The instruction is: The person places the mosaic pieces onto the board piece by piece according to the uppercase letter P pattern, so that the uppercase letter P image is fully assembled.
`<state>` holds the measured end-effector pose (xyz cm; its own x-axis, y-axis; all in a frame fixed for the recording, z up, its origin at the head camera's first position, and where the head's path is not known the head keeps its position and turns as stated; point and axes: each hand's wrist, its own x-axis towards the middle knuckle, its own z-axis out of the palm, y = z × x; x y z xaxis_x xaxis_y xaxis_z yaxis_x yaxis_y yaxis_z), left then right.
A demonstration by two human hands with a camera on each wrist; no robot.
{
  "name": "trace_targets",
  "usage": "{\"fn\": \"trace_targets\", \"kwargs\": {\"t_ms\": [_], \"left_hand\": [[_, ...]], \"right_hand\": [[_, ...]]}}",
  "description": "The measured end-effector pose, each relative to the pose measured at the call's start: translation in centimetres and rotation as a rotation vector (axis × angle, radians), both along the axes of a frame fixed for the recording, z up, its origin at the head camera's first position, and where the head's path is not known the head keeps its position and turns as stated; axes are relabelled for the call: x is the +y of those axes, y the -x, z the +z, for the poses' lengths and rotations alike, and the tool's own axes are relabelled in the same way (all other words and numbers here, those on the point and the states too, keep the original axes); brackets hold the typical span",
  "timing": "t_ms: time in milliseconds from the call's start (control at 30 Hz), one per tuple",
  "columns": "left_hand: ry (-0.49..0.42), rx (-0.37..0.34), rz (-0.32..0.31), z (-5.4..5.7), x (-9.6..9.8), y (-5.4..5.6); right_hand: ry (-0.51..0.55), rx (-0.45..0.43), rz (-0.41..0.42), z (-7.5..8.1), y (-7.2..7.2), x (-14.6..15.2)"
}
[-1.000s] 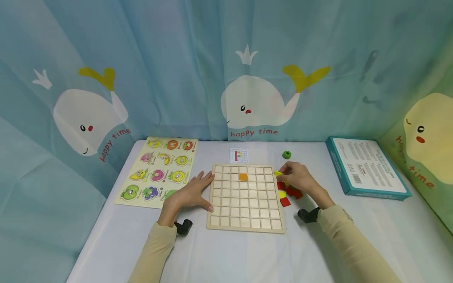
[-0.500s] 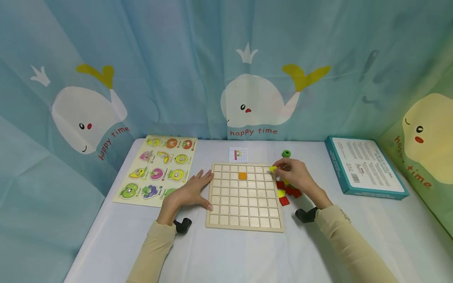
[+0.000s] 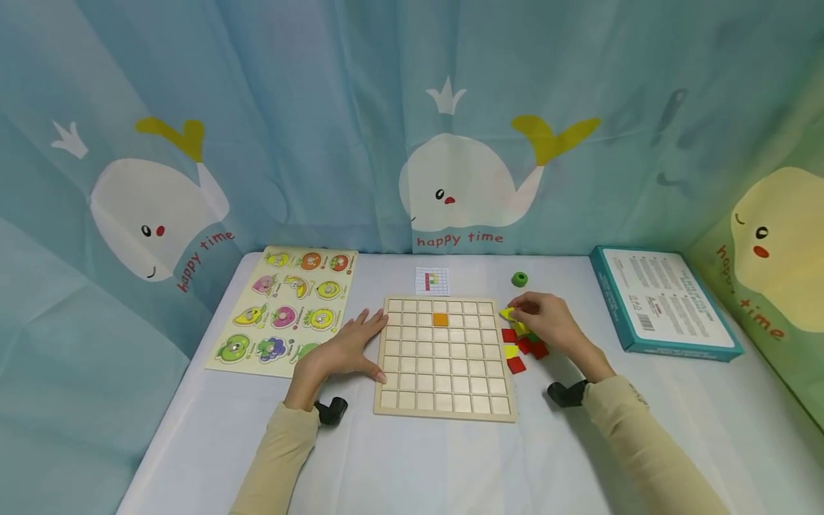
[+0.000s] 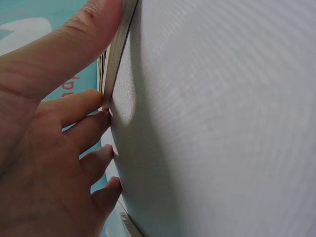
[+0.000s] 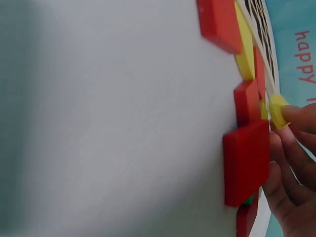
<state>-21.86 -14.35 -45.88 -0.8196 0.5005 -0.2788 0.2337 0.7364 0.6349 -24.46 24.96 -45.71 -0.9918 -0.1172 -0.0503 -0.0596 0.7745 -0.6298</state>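
Note:
A wooden grid board (image 3: 444, 363) lies flat, with one orange square tile (image 3: 440, 320) in an upper cell. My left hand (image 3: 347, 350) rests along the board's left edge, fingers spread, thumb and fingertips touching the rim; the left wrist view shows the board's edge (image 4: 118, 54) against them. Just off the board's upper right side, my right hand (image 3: 546, 322) pinches a yellow tile (image 5: 278, 111) between thumb and finger. Below that hand is a loose pile of red tiles (image 3: 517, 365), yellow tiles (image 3: 511, 351) and a bit of green, partly covered by the fingers.
Behind the board lies a small pattern card (image 3: 432, 281), with a green bead-like piece (image 3: 519, 280) to its right. A fruit puzzle board (image 3: 283, 311) is at the left, partly behind the left hand. A teal box (image 3: 666, 304) stands at the right. A curtain hangs behind.
My right hand carried a yellow tile to the board's upper right corner, then drew back right toward the pile, still pinching it. The left hand stayed on the rim.

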Motion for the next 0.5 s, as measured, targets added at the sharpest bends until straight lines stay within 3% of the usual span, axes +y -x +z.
{"fn": "trace_targets", "kwargs": {"t_ms": [500], "left_hand": [[-0.006,-0.009,-0.015,0.2,0.1,-0.1]], "right_hand": [[-0.041,0.079,0.045,0.5,-1.4,1.1]]}}
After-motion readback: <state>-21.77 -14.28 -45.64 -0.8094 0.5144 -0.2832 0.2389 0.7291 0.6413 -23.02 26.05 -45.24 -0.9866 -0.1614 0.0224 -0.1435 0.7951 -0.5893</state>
